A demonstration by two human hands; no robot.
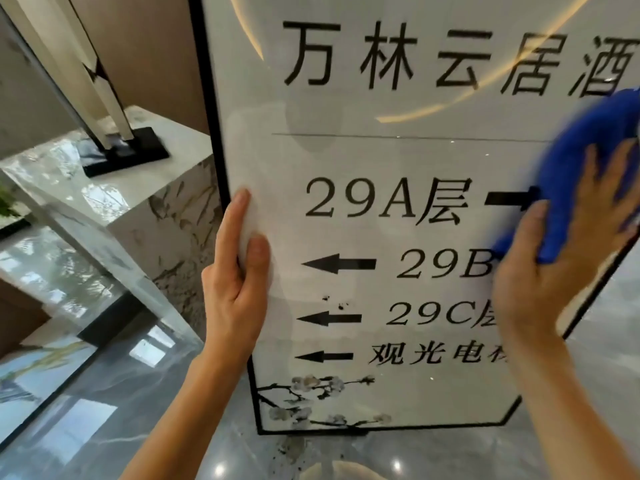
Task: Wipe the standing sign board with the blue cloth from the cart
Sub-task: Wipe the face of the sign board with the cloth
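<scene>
Head view fills with the sign board [398,161], upright and black-framed. At nine o'clock of its face, the left hand [235,275] grasps the frame edge, thumb on the glass. At three o'clock, the right hand [561,268] presses the blue cloth [588,150] flat, fingers spread, covering the arrow's tip. Toward ten o'clock a marble ledge [156,181] carries a black-based ornament [121,150]. Glossy floor [86,427] lies below.

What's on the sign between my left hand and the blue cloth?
In the head view, bare sign board face with printed 29A and 29B lines and arrows lies between the left hand and the blue cloth.
</scene>
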